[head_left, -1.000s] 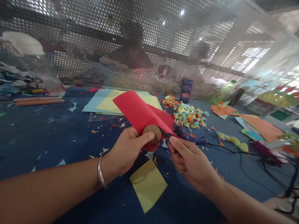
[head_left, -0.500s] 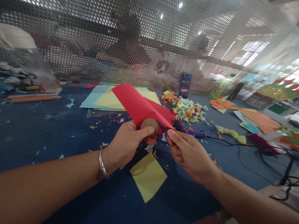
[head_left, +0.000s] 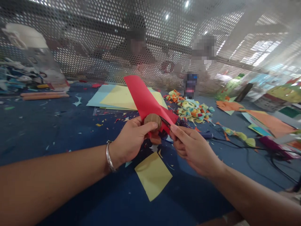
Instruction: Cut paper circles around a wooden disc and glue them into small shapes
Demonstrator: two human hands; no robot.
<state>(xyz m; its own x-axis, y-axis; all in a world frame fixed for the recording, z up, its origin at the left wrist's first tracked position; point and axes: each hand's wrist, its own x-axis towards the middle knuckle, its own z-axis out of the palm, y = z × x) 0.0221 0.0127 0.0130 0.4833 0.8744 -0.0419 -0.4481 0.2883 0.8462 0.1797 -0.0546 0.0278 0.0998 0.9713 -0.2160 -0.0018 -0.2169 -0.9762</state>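
My left hand (head_left: 131, 136) is closed, its thumb pressing a round brown disc (head_left: 151, 120) against a sheet of red paper (head_left: 143, 95). The paper rises past the disc and leans up to the left. A small brown-orange piece (head_left: 155, 139) shows under the disc. In my right hand (head_left: 189, 142) are scissors (head_left: 166, 122), their dark blades at the red paper beside the disc's right edge. The fingers hide the scissors' handles. Below both hands a yellow paper square (head_left: 153, 177) lies on the blue table (head_left: 94, 191).
Blue and yellow sheets (head_left: 113, 97) lie behind the red paper. Right of them is a heap of coloured paper bits (head_left: 194, 110). A black cable (head_left: 231, 143) crosses the right side. A bottle (head_left: 44, 59) stands back left, before a perforated metal screen (head_left: 89, 37) with people beyond.
The view has shifted slightly, so most things sit further right. The red paper stands a little steeper, and the scissors stay at its edge by the disc.
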